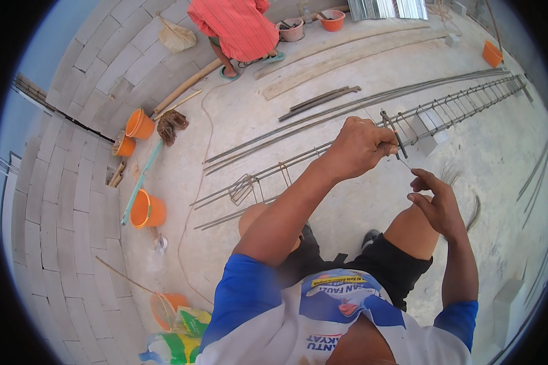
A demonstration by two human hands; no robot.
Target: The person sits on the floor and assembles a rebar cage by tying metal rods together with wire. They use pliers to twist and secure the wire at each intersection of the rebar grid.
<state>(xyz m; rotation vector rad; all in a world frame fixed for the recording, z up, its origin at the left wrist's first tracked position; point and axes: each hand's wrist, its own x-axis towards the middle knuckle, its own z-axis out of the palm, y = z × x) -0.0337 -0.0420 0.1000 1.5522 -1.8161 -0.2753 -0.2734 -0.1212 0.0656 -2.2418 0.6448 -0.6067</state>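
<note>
My left hand [364, 146] is closed round a pair of pincers [400, 141] with dark handles, above a long steel rebar cage [453, 112]. A short thin wire [406, 163] shows by the lower end of the pincers. Close to that wire is my right hand [435, 204], its fingers half bent and thumb and forefinger apart; nothing is visible between them. The cage's crosswise stirrups are closely spaced at the far right. Toward the left, a few loose stirrups [242, 190] hang on the bars. A pale block [431, 135] sits under the cage.
Loose rebars [274, 139] and wooden planks [347, 61] lie beyond the cage. A person in a red shirt [232, 27] crouches at the back. Orange buckets [147, 210] stand along the block wall [61, 201] at left. Thin wire [474, 213] lies beside my right leg.
</note>
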